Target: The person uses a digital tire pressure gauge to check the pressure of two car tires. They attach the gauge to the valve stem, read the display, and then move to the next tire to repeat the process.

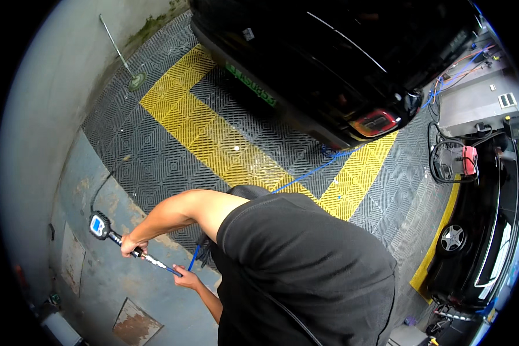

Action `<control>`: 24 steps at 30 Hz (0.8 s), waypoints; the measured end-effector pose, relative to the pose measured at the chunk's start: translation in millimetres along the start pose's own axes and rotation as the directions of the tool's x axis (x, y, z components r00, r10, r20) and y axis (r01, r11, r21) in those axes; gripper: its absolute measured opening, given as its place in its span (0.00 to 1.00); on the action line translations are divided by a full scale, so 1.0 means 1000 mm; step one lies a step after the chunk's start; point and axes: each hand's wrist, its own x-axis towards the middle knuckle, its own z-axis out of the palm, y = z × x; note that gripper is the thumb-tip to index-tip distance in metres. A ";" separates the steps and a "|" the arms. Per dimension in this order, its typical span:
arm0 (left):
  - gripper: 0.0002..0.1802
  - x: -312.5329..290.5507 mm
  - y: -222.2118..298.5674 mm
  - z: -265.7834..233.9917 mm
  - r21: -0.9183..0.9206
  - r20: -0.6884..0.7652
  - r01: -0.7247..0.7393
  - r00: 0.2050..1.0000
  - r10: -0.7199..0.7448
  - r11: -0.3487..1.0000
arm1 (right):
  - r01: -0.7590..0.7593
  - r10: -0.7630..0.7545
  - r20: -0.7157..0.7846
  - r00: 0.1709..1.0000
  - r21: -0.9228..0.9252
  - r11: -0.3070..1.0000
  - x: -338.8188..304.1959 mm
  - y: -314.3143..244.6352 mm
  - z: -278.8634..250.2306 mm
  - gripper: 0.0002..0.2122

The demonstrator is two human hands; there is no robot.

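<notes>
A tire inflator gun with a round black gauge (100, 225) and a lit blue-white display extends toward the left. My right hand (129, 245) is wrapped round its dark handle. A silver metal coupling (154, 260) sits between my hands, at the handle's tail end. My left hand (185, 278) grips the blue air hose (194, 259) just behind that coupling. From the gauge, a thin black hose (104, 183) curves up onto the floor grating. My black-shirted torso and right upper arm hide part of the blue hose.
A black car (328, 63) stands at the top, with blue hose near its rear. Another black car (473, 248) is at right, beside a red machine (468, 160) with coiled black hoses. A long-handled tool (136, 81) leans on the left wall.
</notes>
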 end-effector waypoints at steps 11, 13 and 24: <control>0.19 0.346 -0.014 0.155 -0.022 0.352 -0.336 0.879 0.322 0.941 | -0.214 0.217 -0.019 0.976 0.105 0.971 0.218 -0.200 -0.213 0.12; 0.20 0.408 0.008 0.193 -0.163 0.469 -0.220 0.840 0.272 0.962 | -0.157 0.175 -0.132 0.976 0.138 0.978 0.210 -0.260 -0.247 0.10; 0.17 0.698 0.181 0.525 -0.293 0.791 -0.011 0.558 0.249 0.956 | 0.190 -0.056 -0.476 0.877 0.237 0.953 0.255 -0.517 -0.602 0.03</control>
